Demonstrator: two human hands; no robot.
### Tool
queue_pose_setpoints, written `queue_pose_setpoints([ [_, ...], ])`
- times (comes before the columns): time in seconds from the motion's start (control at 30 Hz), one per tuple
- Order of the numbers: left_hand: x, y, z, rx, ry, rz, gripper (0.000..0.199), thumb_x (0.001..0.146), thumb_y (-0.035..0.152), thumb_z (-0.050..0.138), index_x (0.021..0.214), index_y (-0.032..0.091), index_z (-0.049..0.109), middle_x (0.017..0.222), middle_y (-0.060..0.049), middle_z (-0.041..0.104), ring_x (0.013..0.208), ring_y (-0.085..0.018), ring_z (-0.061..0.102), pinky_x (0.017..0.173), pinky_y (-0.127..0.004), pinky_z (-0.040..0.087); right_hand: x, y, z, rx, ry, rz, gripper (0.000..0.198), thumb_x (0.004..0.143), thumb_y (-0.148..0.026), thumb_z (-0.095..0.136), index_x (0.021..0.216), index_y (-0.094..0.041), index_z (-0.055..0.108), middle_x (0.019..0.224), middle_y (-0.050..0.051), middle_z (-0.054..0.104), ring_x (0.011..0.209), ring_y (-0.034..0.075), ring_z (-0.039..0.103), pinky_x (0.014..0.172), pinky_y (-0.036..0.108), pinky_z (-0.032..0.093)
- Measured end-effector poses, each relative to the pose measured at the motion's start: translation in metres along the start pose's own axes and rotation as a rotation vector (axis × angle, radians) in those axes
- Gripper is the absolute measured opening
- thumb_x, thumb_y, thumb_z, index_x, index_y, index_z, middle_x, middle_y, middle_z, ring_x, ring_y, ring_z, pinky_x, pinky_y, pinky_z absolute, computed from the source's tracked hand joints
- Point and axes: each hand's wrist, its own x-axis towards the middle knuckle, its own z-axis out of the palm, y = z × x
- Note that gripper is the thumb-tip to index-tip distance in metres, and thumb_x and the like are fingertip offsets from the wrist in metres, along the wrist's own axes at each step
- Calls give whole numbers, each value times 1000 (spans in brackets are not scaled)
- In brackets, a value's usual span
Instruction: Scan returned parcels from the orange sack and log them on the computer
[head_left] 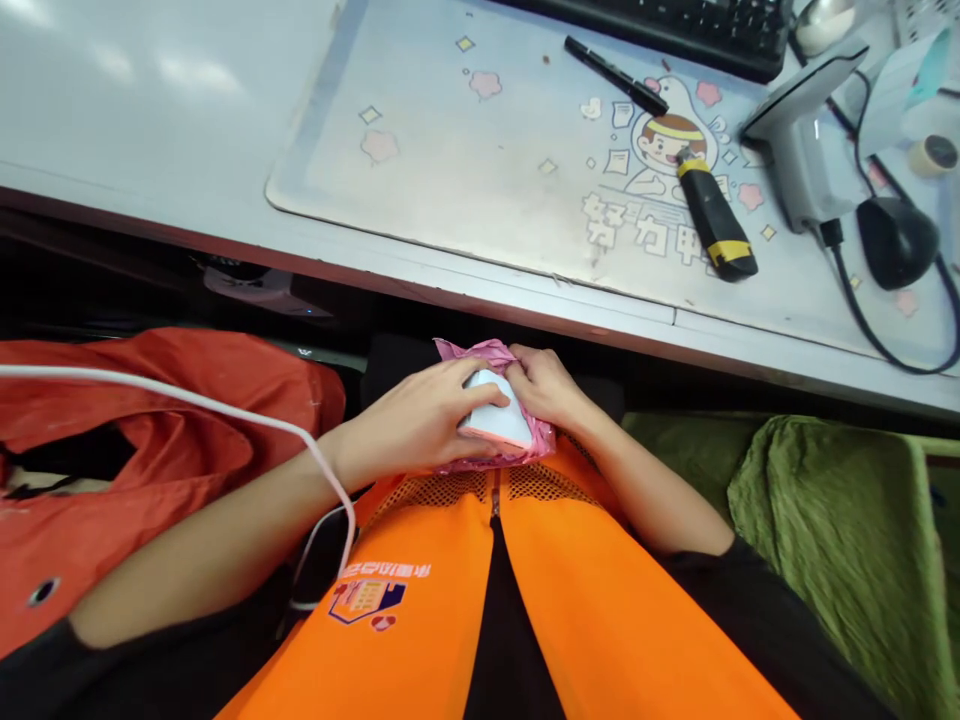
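Observation:
Close to my orange vest, below the table edge, a small white box (pixel 501 408) with a pinkish lower edge lies in a crumpled pink plastic bag (pixel 541 440). My left hand (pixel 442 408) grips the box from the left, its fingers bent over the top and along the side. On the far right side, my right hand (pixel 546 385) has its fingers closed on the pink bag beside the box. The fingertips of my right hand are partly hidden, and the bag's underside cannot be seen.
On the table, a printed desk mat (pixel 450 200) carries a black marker (pixel 615 75), a black-and-yellow utility knife (pixel 716 215), a barcode scanner (pixel 806 150) and a mouse (pixel 896 240). A keyboard (pixel 705 30) sits behind. A white cable (pixel 225 408) crosses my left forearm. Orange-red cloth (pixel 172 400) and green cloth (pixel 840 520) flank me.

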Motion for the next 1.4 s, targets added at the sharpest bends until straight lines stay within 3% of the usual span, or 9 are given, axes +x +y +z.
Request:
queue_pose_setpoints([
  [0.23, -47, -19, 15, -96, 204, 97, 32, 99, 34, 78, 128, 22, 75, 127, -14, 61, 111, -26, 66, 92, -35, 58, -10, 13, 24, 246, -8, 47, 30, 89, -40, 47, 65, -24, 40, 64, -4, 37, 62, 12, 34, 61, 29, 23],
  [0.37, -71, -27, 27, -219, 315, 45, 39, 94, 30, 85, 131, 26, 75, 125, -11, 61, 108, -23, 66, 91, -31, 59, -4, 19, 39, 446, -98, 145, 31, 83, -46, 53, 65, -22, 49, 64, -4, 39, 64, 12, 35, 58, 27, 24],
  [0.67, -105, -35, 42, -327, 455, -107, 40, 89, 29, 90, 127, 28, 78, 125, -9, 63, 110, -22, 69, 93, -29, 61, 2, 17, 59, 628, -193, 258, 38, 76, -58, 59, 73, -20, 61, 62, -3, 53, 59, 13, 45, 56, 25, 37],
  [0.9, -127, -39, 50, -428, 521, -183, 38, 88, 33, 91, 125, 30, 81, 121, -8, 67, 108, -22, 71, 89, -28, 61, -14, 12, 73, 567, -107, 272, 40, 81, -60, 55, 70, -22, 56, 64, -3, 50, 60, 12, 41, 56, 25, 34],
  [1.03, -140, -44, 57, -554, 604, -334, 33, 81, 39, 95, 110, 27, 84, 115, -7, 71, 101, -22, 73, 83, -28, 61, -32, 13, 84, 427, 48, 241, 41, 89, -57, 54, 68, -23, 52, 66, -2, 48, 65, 13, 40, 60, 27, 30],
  [1.13, -155, -60, 63, -695, 774, -626, 40, 66, 44, 103, 95, 27, 81, 109, -2, 75, 98, -22, 73, 81, -29, 62, -45, 21, 90, 316, 136, 246, 39, 91, -53, 56, 66, -24, 50, 59, -4, 45, 59, 14, 37, 58, 30, 26],
  [1.23, -168, -81, 61, -885, 1131, -894, 51, 60, 58, 101, 91, 27, 74, 93, 6, 76, 92, -19, 71, 87, -32, 64, -62, 33, 80, 228, 213, 280, 38, 89, -52, 57, 63, -26, 49, 54, -4, 41, 54, 14, 34, 56, 31, 24],
  [1.33, -170, -94, 47, -916, 1400, -841, 59, 72, 77, 86, 103, 29, 75, 113, 6, 80, 120, -23, 69, 117, -39, 55, -95, 38, 37, 163, 311, 302, 39, 89, -53, 56, 62, -26, 50, 57, -3, 45, 57, 15, 39, 56, 30, 30],
  [1.4, -163, -94, 35, -912, 1382, -768, 62, 75, 82, 80, 109, 30, 77, 128, 5, 78, 138, -27, 61, 128, -41, 45, -125, 34, -7, 142, 338, 304, 36, 94, -51, 56, 72, -24, 61, 69, 0, 59, 66, 18, 52, 61, 31, 42],
])
